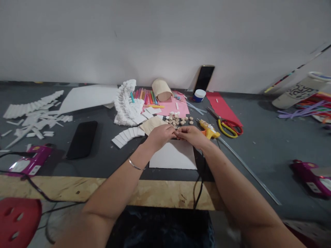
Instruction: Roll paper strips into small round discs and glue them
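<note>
**Fingertips meet over the foam sheet, with a glue gun close by the right hand**

The left hand (159, 136) and the right hand (188, 135) are drawn together, their fingers curled and meeting in a pinch. Whatever lies between them is too small or too hidden to make out. They hover above a white foam sheet (173, 155), near the front of the desk (258, 162).

Just ahead of the fingers lies a cluster of small round beige pieces (178, 121) on pink paper (178, 108). A nudge from either hand could scatter them, and anything pinched could slip in among them and be hard to pick out.

A yellow-and-orange glue gun (208, 131) sits almost against the right hand. If it is hot, a sideways move could bring skin against the nozzle, though its warmth cannot be seen. A black cable (198, 191) drops over the desk's front edge; if it belongs to the gun, a snag could drag the gun across the work.

To the left, a row of white foam squares (126, 137) lies near the left hand, where a careless elbow could knock it out of line. Red-and-yellow scissors (229, 127) sit further right, their blades pointing back toward the pink paper.
</note>
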Tool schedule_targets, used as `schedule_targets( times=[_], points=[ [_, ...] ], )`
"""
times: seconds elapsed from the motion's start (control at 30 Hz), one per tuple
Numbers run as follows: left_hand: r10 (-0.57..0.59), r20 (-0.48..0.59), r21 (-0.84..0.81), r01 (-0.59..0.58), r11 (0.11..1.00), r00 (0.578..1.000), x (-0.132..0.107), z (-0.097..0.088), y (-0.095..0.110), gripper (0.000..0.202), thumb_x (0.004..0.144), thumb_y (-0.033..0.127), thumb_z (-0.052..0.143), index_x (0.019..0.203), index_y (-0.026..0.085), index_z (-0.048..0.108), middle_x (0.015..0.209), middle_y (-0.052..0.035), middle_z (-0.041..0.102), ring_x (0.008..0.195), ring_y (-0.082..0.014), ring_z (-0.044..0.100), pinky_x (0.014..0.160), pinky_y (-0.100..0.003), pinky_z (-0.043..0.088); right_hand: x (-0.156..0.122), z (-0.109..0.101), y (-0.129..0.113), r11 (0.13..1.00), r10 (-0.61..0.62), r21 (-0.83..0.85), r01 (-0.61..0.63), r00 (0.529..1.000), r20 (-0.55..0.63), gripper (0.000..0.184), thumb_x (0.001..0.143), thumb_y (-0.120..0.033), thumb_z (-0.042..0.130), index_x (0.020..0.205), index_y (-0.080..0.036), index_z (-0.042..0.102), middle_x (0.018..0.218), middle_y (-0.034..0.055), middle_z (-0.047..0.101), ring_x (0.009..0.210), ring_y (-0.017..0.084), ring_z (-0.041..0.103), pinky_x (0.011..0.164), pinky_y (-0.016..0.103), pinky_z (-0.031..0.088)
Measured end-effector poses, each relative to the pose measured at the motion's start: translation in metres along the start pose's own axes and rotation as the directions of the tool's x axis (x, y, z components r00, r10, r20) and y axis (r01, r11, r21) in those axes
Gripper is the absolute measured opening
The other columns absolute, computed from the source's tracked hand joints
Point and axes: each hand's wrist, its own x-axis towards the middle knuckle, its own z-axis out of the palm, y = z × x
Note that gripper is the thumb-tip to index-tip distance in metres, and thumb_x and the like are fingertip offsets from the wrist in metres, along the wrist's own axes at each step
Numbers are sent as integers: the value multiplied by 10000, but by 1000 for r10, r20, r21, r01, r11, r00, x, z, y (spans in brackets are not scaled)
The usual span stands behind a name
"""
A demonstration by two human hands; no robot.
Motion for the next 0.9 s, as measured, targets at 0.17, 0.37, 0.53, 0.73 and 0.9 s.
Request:
schedule_targets(
  times=[0.17, 0.37, 0.53, 0.73, 0.9],
  points=[
    [-126, -74, -293, 99, 951, 989, 3, -1, 3, 66, 863, 198, 622, 907, 158, 649, 838, -34, 627, 795, -164, 587, 722, -282, 457, 2, -2, 1, 994, 24, 107, -22, 999, -24, 410, 715, -573, 693, 710, -167, 636, 603, -29, 540, 546, 88, 413, 530, 254, 292],
    [-340, -110, -601, 210, 771, 934, 5, 2, 7, 105, 858, 247, 615, 901, 169, 671, 856, -32, 658, 808, -162, 606, 727, -282, 473, 5, -5, 7, 964, 14, 266, -8, 1000, -23, 408, 705, -546, 729, 783, -150, 667, 622, -21, 554, 539, 77, 421, 512, 242, 309],
    [-282, -125, -421, 207, 883, 951, 3, 1, 2, 106, 884, 236, 582, 881, 165, 660, 857, -41, 671, 837, -176, 614, 761, -299, 468, 5, -3, 5, 976, 74, 209, -55, 994, -85, 382, 673, -521, 759, 763, -157, 683, 654, 5, 616, 561, 87, 480, 530, 238, 351],
    [-134, -26, -6, 134, 991, 991, 1, 2, 2, 149, 929, 170, 492, 896, 145, 635, 889, -76, 649, 863, -200, 612, 737, -302, 462, 4, 2, 2, 997, 62, 51, -56, 991, -118, 358, 688, -526, 719, 706, -171, 672, 663, 27, 651, 563, 110, 499, 533, 252, 370],
    [-147, 8, 170, 143, 975, 989, -1, 5, 11, 159, 913, 85, 453, 881, 115, 606, 891, -105, 627, 874, -224, 601, 715, -313, 460, 0, 11, -7, 983, 10, -179, -50, 975, -222, 301, 744, -465, 649, 719, -167, 680, 643, 23, 638, 579, 128, 509, 539, 262, 340]
  ],
)
